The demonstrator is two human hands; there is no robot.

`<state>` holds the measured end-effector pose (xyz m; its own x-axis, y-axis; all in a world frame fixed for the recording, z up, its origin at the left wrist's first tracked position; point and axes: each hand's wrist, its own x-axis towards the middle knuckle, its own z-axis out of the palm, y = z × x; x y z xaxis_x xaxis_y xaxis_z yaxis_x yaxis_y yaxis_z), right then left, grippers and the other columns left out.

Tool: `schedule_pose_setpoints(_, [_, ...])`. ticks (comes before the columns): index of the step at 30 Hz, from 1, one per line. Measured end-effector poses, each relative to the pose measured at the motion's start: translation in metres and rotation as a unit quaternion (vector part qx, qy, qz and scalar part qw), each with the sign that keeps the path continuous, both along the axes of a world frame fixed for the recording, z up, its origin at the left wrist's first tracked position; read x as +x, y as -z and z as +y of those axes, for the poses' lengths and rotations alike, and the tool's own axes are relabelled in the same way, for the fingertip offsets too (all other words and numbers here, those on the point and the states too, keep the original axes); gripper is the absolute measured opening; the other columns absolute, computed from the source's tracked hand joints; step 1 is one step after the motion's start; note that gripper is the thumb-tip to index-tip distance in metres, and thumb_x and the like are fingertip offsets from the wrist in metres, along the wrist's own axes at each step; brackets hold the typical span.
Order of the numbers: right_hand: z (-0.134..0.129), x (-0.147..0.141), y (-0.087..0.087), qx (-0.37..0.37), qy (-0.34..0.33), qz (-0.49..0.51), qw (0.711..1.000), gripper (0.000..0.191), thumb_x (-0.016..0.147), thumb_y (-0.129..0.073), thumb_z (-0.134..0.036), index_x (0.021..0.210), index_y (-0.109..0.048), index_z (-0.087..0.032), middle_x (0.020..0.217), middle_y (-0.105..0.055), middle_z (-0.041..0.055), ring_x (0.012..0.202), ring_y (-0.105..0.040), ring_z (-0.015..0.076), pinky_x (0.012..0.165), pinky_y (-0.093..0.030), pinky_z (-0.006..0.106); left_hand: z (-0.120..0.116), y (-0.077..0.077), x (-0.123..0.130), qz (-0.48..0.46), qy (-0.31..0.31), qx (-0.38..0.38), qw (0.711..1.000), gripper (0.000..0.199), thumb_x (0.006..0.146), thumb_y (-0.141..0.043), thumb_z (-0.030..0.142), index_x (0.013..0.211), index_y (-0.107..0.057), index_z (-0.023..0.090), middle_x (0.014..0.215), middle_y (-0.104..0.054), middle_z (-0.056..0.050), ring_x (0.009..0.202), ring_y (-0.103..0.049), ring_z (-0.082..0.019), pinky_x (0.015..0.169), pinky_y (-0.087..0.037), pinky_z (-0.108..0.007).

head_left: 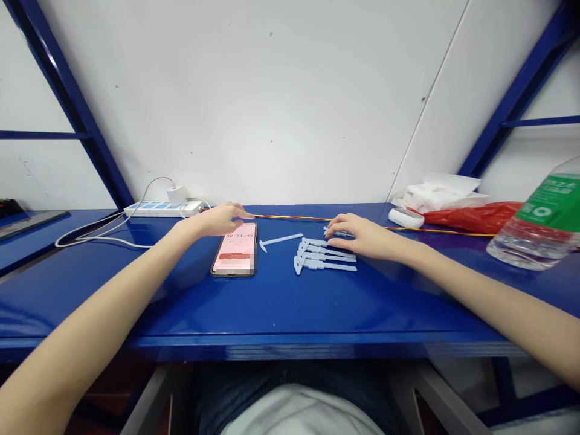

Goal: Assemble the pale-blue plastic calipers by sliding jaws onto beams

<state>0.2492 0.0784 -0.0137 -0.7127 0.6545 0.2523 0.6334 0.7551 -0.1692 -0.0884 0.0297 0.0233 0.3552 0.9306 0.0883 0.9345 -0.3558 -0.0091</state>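
Pale cloth [301,414] lies nearest, below the front edge of the blue table [281,308], with dark trousers beyond it. Both forearms slant inward from the lower corners over the tabletop. The left hand [222,219] is palm-down at the far end of the phone [235,251], its fingers reaching rightward and slightly curled, thumb parted from them by a modest gap with nothing held in it; whether it touches the screen is unclear. The right hand [351,234] points leftward, wrist low, fingers bent down and close together over the far right side of the pale caliper-like pieces [324,264]. Light-blue plastic shows beneath those fingers, but whether they pinch it cannot be made out.

These pieces lie flat in an overlapping fan right of centre, broad hooked ends to the left, long axes running crosswise and dipping slightly toward the person at the right. One loose slim piece [283,239] sits between phone and fan, its hooked end left, its shaft angling rightward and away.

Behind runs a twisted wire [290,217]. A power strip [156,209] with a white charger [176,194] stands far left; at right are a white oval device [406,217], red plastic [471,216], a tissue pack [439,196] and a large bottle [539,220].
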Motion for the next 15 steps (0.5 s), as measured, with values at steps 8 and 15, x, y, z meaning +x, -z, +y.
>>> schedule_pose_setpoints(8, [0.006,0.004,0.001,0.0,0.02,-0.001,1.0,0.037,0.082,-0.047,-0.049,0.097,-0.069,-0.022,0.111,-0.06,0.0096,0.105,-0.053,0.0272,0.092,-0.042,0.043,0.002,0.002,0.001,0.001,0.021,-0.004,1.0,0.047,0.083,-0.038,0.019,0.125,-0.058,0.02,0.132,-0.056,-0.006,0.12,-0.048,-0.018,0.103,-0.037,-0.031])
schedule_pose_setpoints(15, [0.024,0.014,0.004,0.032,0.076,-0.001,0.997,0.042,0.08,-0.049,-0.051,0.099,-0.067,-0.019,0.109,-0.061,0.0118,0.103,-0.054,0.0286,0.091,-0.042,0.044,-0.002,0.006,0.016,-0.003,0.04,-0.018,0.999,0.045,0.088,-0.04,0.032,0.128,-0.055,0.018,0.133,-0.054,-0.009,0.122,-0.047,-0.02,0.101,-0.037,-0.032])
